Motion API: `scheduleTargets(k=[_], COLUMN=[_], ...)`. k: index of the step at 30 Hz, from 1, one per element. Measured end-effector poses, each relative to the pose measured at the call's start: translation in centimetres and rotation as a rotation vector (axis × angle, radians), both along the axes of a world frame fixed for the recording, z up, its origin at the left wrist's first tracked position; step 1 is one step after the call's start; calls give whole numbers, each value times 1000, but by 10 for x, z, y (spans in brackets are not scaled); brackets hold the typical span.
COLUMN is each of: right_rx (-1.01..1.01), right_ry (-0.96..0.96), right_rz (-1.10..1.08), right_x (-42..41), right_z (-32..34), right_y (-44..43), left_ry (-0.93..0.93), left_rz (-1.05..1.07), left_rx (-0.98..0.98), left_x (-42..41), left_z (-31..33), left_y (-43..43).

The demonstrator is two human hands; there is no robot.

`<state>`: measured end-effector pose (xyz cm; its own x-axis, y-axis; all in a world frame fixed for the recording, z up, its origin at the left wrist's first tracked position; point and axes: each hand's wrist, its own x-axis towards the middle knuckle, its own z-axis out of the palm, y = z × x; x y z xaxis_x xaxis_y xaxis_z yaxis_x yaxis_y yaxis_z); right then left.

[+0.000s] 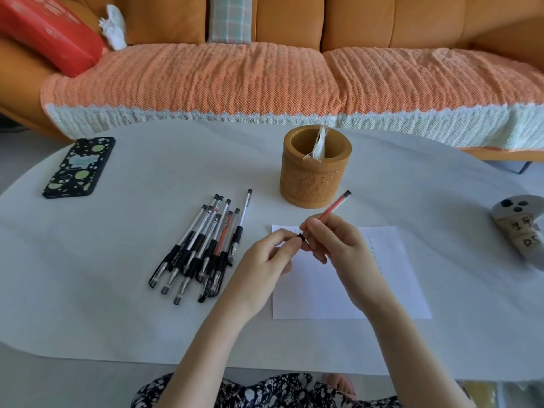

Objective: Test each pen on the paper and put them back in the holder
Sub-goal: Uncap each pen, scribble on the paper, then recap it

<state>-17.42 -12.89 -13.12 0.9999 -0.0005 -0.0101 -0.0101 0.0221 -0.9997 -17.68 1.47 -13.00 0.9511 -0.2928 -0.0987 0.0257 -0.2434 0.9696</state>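
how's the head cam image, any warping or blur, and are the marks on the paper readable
Head view: wide-angle lens bows the edges of the white oval table; light is soft and even, with faint shadows under the left hand and right hand gripping the slim orange pen; the marks on the white paper sheet are too blurred to read.

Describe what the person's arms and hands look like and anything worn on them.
Both arms are bare, with no sleeves in view. The left hand and right hand show no gloves, rings or watch. Below, dark clothing with a white flower print covers the lap.
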Motion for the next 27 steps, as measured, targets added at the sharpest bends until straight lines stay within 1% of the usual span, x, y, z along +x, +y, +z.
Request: scheduleTargets(k=[2, 5, 6, 8, 10, 12, 15, 18, 22, 27], right_rx=[85, 317, 345, 345, 314, 295, 234, 120, -92, -227], right_ry=[3, 39, 64, 119, 146, 145, 122, 116, 106, 12], right_rz=[-118, -283, -302, -294, -249, -211, -193, -166, -264, -428], right_x=[2, 8, 8, 7, 7, 8, 8, 9, 15, 19], right_z=[-1, 0, -1, -4, -8, -9, -9, -10, -15, -25], right_y=[-4, -25, -31, -38, -37, -31, -22, -14, 0, 6], left_ry=[-29, -164, -190, -188, -164, -161, -219, -297, -356, -375], left_rz=[34, 42, 12, -72, -131, -143, -146, -112, -49, -2], left_rx=[79, 331, 417, 529, 612, 684, 759, 788, 788, 774], left_x=[-3, -8, -11, -14, -15, -14, -17, -23, -25, -28], left_z=[-3, -5, -6, -7, -6, -5, -4, -10, -15, -22], left_y=[3, 17, 21, 24, 24, 22, 13, 0, -9, -13])
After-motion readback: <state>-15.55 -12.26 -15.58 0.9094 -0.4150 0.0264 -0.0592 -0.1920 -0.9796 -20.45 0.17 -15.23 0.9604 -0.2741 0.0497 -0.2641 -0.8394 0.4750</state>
